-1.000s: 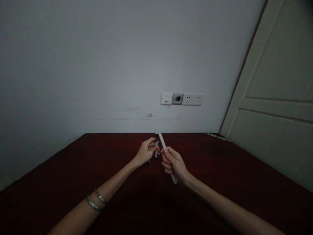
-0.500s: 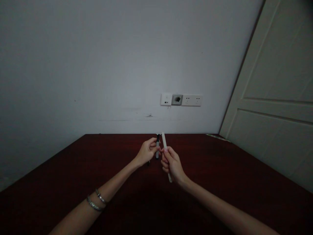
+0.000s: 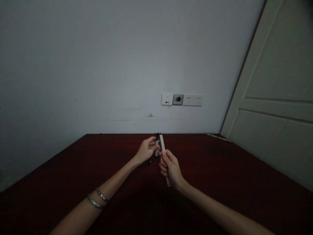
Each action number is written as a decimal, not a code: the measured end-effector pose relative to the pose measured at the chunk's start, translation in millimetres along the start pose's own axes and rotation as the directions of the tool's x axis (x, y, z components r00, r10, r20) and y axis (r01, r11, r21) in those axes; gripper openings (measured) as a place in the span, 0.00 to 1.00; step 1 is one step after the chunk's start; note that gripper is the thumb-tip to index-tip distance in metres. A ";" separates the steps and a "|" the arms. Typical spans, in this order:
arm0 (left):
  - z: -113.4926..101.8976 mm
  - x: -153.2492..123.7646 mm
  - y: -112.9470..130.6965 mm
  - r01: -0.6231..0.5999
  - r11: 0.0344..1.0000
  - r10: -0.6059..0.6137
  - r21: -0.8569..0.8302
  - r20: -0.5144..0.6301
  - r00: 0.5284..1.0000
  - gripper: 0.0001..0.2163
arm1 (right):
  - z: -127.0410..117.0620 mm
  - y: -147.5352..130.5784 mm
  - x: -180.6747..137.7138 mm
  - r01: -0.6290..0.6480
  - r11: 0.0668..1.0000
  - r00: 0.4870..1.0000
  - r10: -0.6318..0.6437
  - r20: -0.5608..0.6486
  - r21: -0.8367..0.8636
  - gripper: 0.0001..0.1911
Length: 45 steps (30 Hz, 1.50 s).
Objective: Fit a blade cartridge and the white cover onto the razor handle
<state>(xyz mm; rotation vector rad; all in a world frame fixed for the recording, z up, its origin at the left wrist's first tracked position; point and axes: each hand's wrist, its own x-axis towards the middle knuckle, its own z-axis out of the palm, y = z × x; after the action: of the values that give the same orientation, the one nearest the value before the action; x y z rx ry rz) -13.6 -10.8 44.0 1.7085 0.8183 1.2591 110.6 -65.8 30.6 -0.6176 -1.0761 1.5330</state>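
Note:
My left hand (image 3: 146, 151) is closed around a small dark and silver stick-shaped object (image 3: 156, 145) held upright above the dark red table (image 3: 220, 176). My right hand (image 3: 170, 168) is wrapped round a long white pen-like stick (image 3: 162, 143), tilted slightly, its top end right beside the dark object. The white stick's lower end pokes out below my right palm. Both hands meet at the table's middle. Two metal bracelets (image 3: 97, 199) sit on my left forearm.
A white wall stands behind the table with a row of sockets and a switch (image 3: 182, 99). A pale panelled door (image 3: 278, 98) is at the right. A thin light strip (image 3: 217, 137) lies at the table's far right corner.
My right hand has shifted a little left and turned the white stick more upright, bringing its top closer to the dark object. My left hand has stayed nearly still.

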 end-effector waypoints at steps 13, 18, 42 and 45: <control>3.9 -3.2 8.4 0.001 1.000 -0.001 0.030 -0.011 1.000 0.10 | 3.9 -2.1 -4.8 0.038 0.999 0.998 -0.037 0.041 -0.016 0.19; 5.1 -2.8 6.4 -0.021 0.999 0.021 0.032 0.010 1.000 0.09 | -0.1 -0.7 -3.2 0.026 0.999 0.998 -0.025 0.050 -0.034 0.20; 4.6 -2.6 5.3 0.001 0.976 0.031 0.217 -0.142 0.989 0.09 | -19.8 8.2 5.1 0.166 0.961 0.986 -0.161 0.045 -0.219 0.14; 3.8 -2.3 7.1 -0.005 0.977 0.034 0.212 -0.135 0.990 0.08 | -25.0 15.6 4.3 0.138 0.954 0.990 -0.133 0.036 -0.266 0.13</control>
<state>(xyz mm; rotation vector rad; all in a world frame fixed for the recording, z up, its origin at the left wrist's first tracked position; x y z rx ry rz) -10.4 -16.9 48.9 1.8150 1.0518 1.3549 123.0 -53.8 6.4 -0.6999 -1.3248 1.2867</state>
